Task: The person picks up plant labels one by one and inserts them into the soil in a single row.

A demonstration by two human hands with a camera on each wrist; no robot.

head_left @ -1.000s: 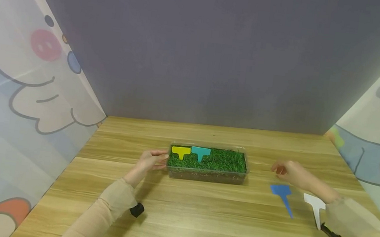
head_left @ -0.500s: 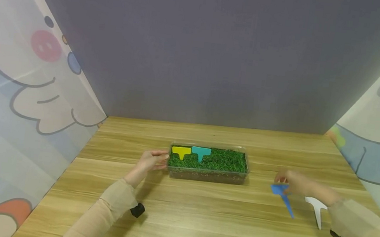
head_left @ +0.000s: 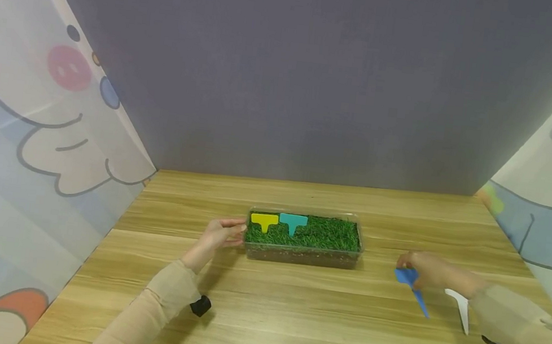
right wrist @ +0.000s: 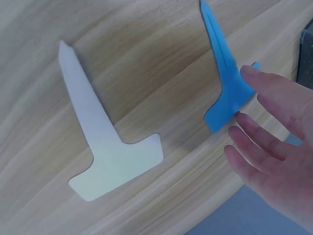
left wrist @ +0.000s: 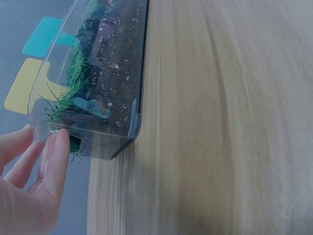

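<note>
In the head view a clear plastic box holds soil and green grass. A yellow plant label and a teal one stand in the grass towards its left end. My left hand has its fingers fairly straight at the box's left end. On the right, my right hand is low over a blue plant label lying on the table. The right wrist view has thumb and fingers spread about the label's wide head, fingertips right at its edges.
A white plant label lies just right of the blue one, partly covered by my right forearm in the head view. Small black devices sit at both wrists. A dark grey panel rises behind the wooden table.
My right hand has come down and towards me onto the blue plant label, covering part of it. My left hand stays at the box's end. The labels stay where they were.
</note>
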